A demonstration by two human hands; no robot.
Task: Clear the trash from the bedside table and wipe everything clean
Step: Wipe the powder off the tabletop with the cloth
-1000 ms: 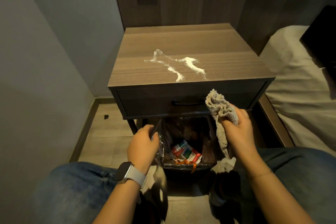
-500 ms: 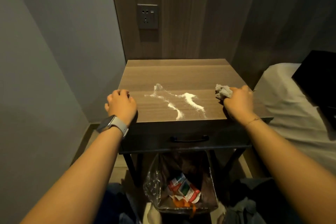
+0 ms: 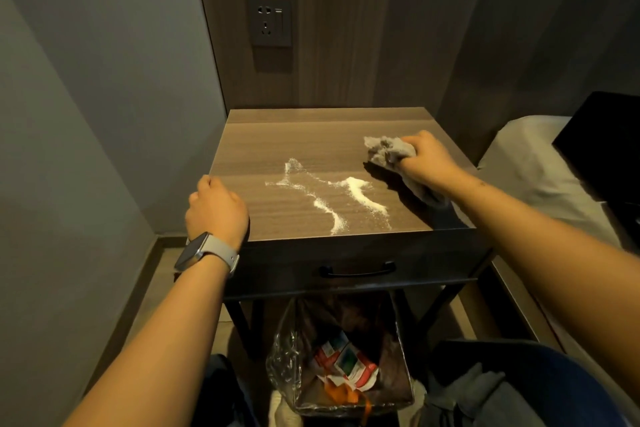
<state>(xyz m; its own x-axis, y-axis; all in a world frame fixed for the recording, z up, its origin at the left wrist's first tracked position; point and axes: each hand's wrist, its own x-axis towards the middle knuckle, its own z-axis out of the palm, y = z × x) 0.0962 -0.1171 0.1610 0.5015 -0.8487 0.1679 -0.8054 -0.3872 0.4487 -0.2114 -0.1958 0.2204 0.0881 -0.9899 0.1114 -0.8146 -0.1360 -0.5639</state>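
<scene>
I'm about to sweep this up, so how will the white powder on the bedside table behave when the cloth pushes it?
The white powder lies in thin, loose trails with scattered specks, so it would likely smear and scatter rather than move as one clump. The table top looks smooth, so grains should slide easily. The crumpled cloth in the right hand looks soft and may trap some.

White powder (image 3: 353,191) streaks the brown wood-grain bedside table (image 3: 311,135); the cloth (image 3: 384,149) looks grey-beige in dim light.
</scene>
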